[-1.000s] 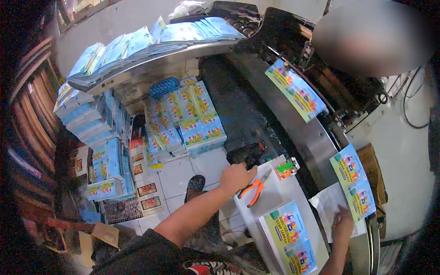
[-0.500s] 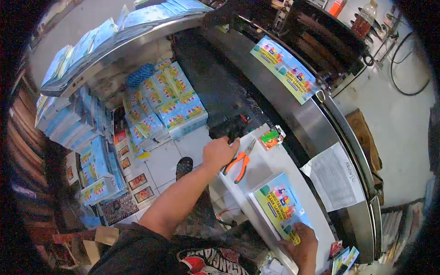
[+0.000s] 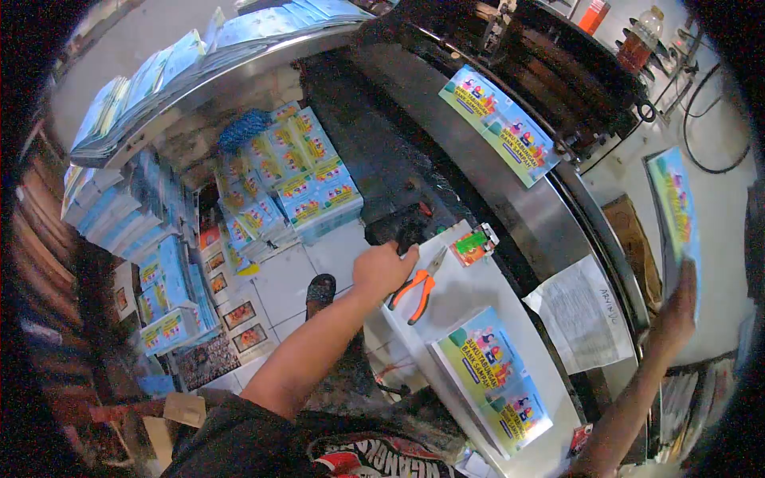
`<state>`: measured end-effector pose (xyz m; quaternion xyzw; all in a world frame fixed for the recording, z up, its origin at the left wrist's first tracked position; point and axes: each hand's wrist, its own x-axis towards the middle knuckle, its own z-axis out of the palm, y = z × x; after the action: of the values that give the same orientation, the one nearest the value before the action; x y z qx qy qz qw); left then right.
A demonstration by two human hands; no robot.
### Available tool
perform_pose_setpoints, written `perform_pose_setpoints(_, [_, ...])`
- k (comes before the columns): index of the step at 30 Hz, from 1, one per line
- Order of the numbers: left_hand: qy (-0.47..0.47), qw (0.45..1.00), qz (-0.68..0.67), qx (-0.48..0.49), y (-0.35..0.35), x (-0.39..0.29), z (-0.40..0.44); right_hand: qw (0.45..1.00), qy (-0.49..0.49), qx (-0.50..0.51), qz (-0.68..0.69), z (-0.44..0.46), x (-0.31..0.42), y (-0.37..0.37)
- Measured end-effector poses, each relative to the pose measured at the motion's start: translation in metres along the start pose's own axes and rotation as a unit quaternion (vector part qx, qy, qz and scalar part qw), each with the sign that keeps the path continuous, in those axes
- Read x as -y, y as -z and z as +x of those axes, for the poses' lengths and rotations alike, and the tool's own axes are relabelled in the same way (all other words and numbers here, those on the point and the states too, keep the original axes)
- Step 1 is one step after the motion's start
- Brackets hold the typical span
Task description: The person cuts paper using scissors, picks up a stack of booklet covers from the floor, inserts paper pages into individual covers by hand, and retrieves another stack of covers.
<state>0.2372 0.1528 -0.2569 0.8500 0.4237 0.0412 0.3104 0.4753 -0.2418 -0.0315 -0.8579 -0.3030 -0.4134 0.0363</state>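
Note:
My right hand (image 3: 677, 307) is closed on the lower end of a printed booklet (image 3: 673, 199), held out at the far right beyond the metal machine. My left hand (image 3: 385, 267) is closed at the worktable's far left corner, against a dark part (image 3: 410, 227) whose shape is partly hidden. Just right of that hand, orange-handled pliers (image 3: 414, 295) lie on the white worktable (image 3: 446, 291). A stack of matching blue, green and yellow booklets (image 3: 494, 374) sits closer to me on the same table. A small box with a green item (image 3: 476, 243) stands near the table's far end.
Another printed sheet (image 3: 502, 123) lies on the metal machine (image 3: 558, 215). A handwritten paper (image 3: 586, 315) hangs over its side. Several booklet stacks (image 3: 319, 191) stand on the tiled floor at left, and more stacks (image 3: 159, 72) fill a metal shelf. A bottle (image 3: 641, 36) stands at upper right.
My right hand has left the stack on the table and swung up and right, carrying a booklet. My left hand stays in nearly the same place.

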Motion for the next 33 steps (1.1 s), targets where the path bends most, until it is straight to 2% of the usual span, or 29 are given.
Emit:
perform_pose_setpoints(1, [0.002, 1.000, 0.002, -0.004, 0.000, 0.000, 0.000, 1.000, 0.005, 0.009, 0.004, -0.002, -0.002, -0.022])
perform_pose_setpoints(3, [-0.002, 1.000, -0.010, -0.026, -0.003, 0.001, -0.001, 0.960, -0.044, 0.259, -0.093, -0.008, 0.025, -0.042])
perform_pose_setpoints(4, [-0.017, 0.999, -0.012, -0.040, -0.003, 0.001, -0.002, 0.953, -0.085, 0.291, -0.014, -0.026, 0.018, -0.069])
perform_pose_setpoints(5, [-0.013, 0.999, -0.011, -0.048, -0.002, 0.002, -0.001, 0.965, 0.076, 0.198, -0.155, -0.054, 0.025, -0.082])
perform_pose_setpoints(6, [-0.017, 0.999, -0.012, -0.034, -0.002, 0.004, -0.001, 0.965, 0.024, 0.255, -0.048, -0.059, 0.045, -0.071])
perform_pose_setpoints(7, [-0.023, 0.999, -0.014, -0.018, -0.001, 0.004, -0.001, 0.966, 0.013, 0.259, 0.016, -0.074, 0.045, -0.073])
perform_pose_setpoints(8, [-0.016, 1.000, -0.016, -0.013, 0.001, 0.002, -0.002, 0.965, 0.034, 0.250, 0.067, -0.087, 0.057, -0.059])
perform_pose_setpoints(10, [-0.011, 1.000, -0.014, -0.007, -0.001, 0.002, -0.001, 0.937, -0.055, 0.322, 0.127, -0.109, 0.100, -0.006])
perform_pose_setpoints(11, [-0.007, 1.000, -0.015, -0.002, -0.002, 0.002, -0.001, 0.886, -0.047, 0.448, 0.106, -0.119, 0.109, 0.016])
perform_pose_setpoints(12, [-0.009, 1.000, -0.014, 0.000, -0.002, 0.001, -0.001, 0.886, -0.042, 0.428, 0.175, -0.148, 0.115, 0.029])
perform_pose_setpoints(13, [-0.007, 1.000, -0.022, -0.013, -0.002, 0.001, -0.002, 0.866, -0.023, 0.458, 0.199, -0.161, 0.131, 0.051])
perform_pose_setpoints(15, [-0.008, 0.999, -0.029, -0.019, -0.002, 0.000, -0.003, 0.843, 0.012, 0.501, 0.195, -0.178, 0.162, 0.085])
perform_pose_setpoints(19, [-0.002, 0.995, -0.092, 0.036, -0.006, 0.016, 0.016, 0.870, 0.012, 0.451, 0.199, -0.206, 0.164, 0.083])
perform_pose_setpoints(20, [-0.026, 0.982, -0.186, -0.004, -0.020, 0.030, 0.033, 0.880, 0.027, 0.422, 0.217, -0.206, 0.162, 0.083])
perform_pose_setpoints(21, [-0.047, 0.958, -0.280, -0.043, -0.029, 0.036, 0.041, 0.882, 0.023, 0.420, 0.214, -0.208, 0.161, 0.084])
perform_pose_setpoints(23, [-0.112, 0.908, -0.398, -0.059, 0.034, -0.022, -0.019, 0.877, -0.002, 0.431, 0.213, -0.211, 0.163, 0.084])
perform_pose_setpoints(24, [-0.152, 0.866, -0.476, -0.004, 0.059, -0.046, -0.052, 0.874, -0.001, 0.436, 0.214, -0.206, 0.165, 0.086])
perform_pose_setpoints(25, [-0.253, 0.870, -0.422, 0.007, 0.093, -0.076, -0.095, 0.846, -0.018, 0.490, 0.212, -0.195, 0.167, 0.091])
perform_pose_setpoints(26, [-0.350, 0.833, -0.423, 0.066, 0.112, -0.091, -0.128, 0.814, -0.034, 0.541, 0.209, -0.184, 0.169, 0.095])
perform_pose_setpoints(27, [-0.436, 0.781, -0.426, 0.134, 0.131, -0.106, -0.162, 0.809, -0.027, 0.549, 0.210, -0.176, 0.168, 0.097])
perform_pose_setpoints(28, [-0.397, 0.703, -0.484, 0.337, 0.150, -0.120, -0.188, 0.811, -0.048, 0.552, 0.187, -0.166, 0.160, 0.096])
perform_pose_setpoints(30, [-0.391, 0.605, -0.457, 0.522, 0.181, -0.140, -0.208, 0.819, -0.093, 0.548, 0.140, -0.142, 0.130, 0.087])
perform_pose_setpoints(31, [-0.395, 0.601, -0.457, 0.523, 0.169, -0.143, -0.211, 0.825, -0.124, 0.540, 0.112, -0.129, 0.107, 0.085])
perform_pose_setpoints(32, [-0.472, 0.584, -0.538, 0.383, 0.149, -0.144, -0.217, 0.828, -0.160, 0.531, 0.085, -0.118, 0.085, 0.085])
perform_pose_setpoints(33, [-0.507, 0.566, -0.571, 0.311, 0.144, -0.138, -0.213, 0.830, -0.193, 0.520, 0.062, -0.106, 0.066, 0.085])
